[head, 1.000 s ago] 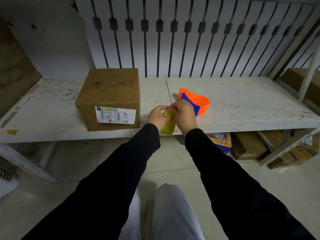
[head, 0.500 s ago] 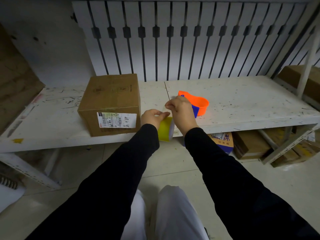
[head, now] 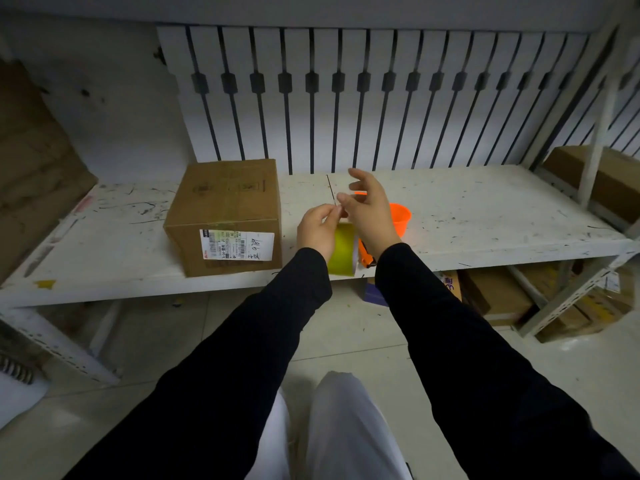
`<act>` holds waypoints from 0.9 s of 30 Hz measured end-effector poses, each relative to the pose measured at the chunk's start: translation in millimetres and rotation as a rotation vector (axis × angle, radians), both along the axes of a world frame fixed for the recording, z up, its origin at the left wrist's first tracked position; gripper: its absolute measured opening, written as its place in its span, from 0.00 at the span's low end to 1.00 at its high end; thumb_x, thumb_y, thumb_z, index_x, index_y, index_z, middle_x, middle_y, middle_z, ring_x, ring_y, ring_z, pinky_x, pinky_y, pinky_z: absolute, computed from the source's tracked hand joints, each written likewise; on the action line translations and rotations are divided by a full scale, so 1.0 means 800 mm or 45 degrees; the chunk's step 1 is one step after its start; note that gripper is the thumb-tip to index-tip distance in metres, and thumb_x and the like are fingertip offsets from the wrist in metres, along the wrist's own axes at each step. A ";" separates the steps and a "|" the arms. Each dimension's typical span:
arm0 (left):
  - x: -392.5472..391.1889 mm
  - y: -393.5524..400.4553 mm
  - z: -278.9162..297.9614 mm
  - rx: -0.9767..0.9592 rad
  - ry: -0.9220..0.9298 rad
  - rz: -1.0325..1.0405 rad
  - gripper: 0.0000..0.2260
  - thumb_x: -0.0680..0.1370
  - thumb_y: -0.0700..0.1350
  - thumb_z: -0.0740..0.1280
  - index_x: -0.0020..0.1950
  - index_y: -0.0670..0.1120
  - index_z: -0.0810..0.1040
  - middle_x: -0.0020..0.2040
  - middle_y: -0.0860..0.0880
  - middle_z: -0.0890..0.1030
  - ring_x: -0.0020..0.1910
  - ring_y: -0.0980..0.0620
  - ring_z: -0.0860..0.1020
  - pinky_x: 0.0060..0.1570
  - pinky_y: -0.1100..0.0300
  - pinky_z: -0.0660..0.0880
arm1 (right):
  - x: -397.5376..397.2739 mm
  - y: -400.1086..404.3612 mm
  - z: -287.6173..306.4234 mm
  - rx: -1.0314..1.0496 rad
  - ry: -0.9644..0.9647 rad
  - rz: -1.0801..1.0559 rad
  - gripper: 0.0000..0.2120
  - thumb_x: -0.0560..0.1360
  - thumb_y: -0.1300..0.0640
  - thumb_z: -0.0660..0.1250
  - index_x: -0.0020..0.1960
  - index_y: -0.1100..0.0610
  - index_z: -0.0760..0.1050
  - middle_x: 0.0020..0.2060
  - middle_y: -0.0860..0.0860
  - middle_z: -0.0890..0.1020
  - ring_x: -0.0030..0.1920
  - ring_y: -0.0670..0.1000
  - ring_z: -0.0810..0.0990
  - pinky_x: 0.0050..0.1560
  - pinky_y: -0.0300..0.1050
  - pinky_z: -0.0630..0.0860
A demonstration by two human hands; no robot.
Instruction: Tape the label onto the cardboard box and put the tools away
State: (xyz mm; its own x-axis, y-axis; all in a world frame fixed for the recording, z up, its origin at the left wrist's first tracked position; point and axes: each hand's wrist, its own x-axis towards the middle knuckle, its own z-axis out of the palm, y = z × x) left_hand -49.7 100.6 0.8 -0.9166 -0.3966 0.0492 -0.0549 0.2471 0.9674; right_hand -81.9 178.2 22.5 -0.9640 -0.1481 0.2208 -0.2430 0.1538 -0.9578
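While the left hand (head: 317, 230) grips the yellow tape roll (head: 343, 249), the right hand (head: 369, 211) pinches the tape's free end just above it, other fingers splayed. Cardboard box (head: 227, 209) with label (head: 237, 244) sits on the shelf (head: 485, 216), left of both hands and nearer the left; label's long axis runs left-right.

Brown box (head: 225, 202); yellow tape roll (head: 343, 249); orange dispenser (head: 400, 218); black sleeves (head: 263, 327).
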 end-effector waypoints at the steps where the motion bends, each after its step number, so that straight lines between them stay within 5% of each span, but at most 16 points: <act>1: 0.004 0.001 0.001 0.006 0.007 -0.010 0.15 0.81 0.47 0.57 0.58 0.39 0.78 0.59 0.43 0.79 0.57 0.48 0.74 0.56 0.58 0.67 | 0.002 0.001 0.003 -0.027 -0.016 -0.012 0.22 0.76 0.62 0.63 0.69 0.54 0.64 0.62 0.56 0.70 0.55 0.50 0.73 0.53 0.43 0.78; 5: 0.014 0.000 0.001 0.093 0.071 0.051 0.15 0.81 0.46 0.55 0.55 0.39 0.77 0.56 0.42 0.80 0.52 0.51 0.73 0.53 0.60 0.65 | 0.007 0.009 0.003 -0.049 -0.273 -0.016 0.29 0.75 0.56 0.66 0.72 0.55 0.58 0.68 0.55 0.67 0.64 0.54 0.70 0.66 0.53 0.71; 8: 0.020 -0.004 0.002 0.157 0.077 0.082 0.15 0.81 0.46 0.55 0.55 0.38 0.77 0.57 0.42 0.80 0.52 0.52 0.73 0.52 0.61 0.65 | 0.015 0.009 -0.002 -0.014 -0.528 0.051 0.25 0.74 0.50 0.66 0.67 0.59 0.67 0.66 0.57 0.73 0.64 0.57 0.73 0.66 0.53 0.69; 12: 0.027 -0.011 -0.001 0.145 0.038 0.113 0.16 0.81 0.48 0.55 0.55 0.41 0.77 0.55 0.44 0.79 0.51 0.51 0.73 0.51 0.60 0.65 | 0.024 0.003 -0.002 0.014 -0.419 0.062 0.15 0.76 0.57 0.63 0.61 0.63 0.73 0.61 0.55 0.77 0.59 0.50 0.74 0.57 0.41 0.67; 19: 0.036 -0.019 0.004 0.131 -0.018 0.216 0.16 0.81 0.49 0.55 0.57 0.43 0.79 0.57 0.45 0.80 0.57 0.46 0.75 0.53 0.58 0.67 | 0.037 -0.010 -0.005 -0.031 -0.305 0.036 0.05 0.76 0.62 0.62 0.41 0.59 0.74 0.39 0.50 0.77 0.49 0.51 0.75 0.47 0.39 0.69; 27: 0.038 -0.017 0.013 0.143 -0.015 0.294 0.16 0.79 0.50 0.59 0.62 0.44 0.78 0.63 0.46 0.79 0.62 0.47 0.75 0.53 0.62 0.65 | 0.037 -0.022 -0.003 -0.051 -0.289 -0.118 0.07 0.76 0.61 0.62 0.38 0.56 0.72 0.40 0.54 0.78 0.45 0.53 0.75 0.48 0.45 0.71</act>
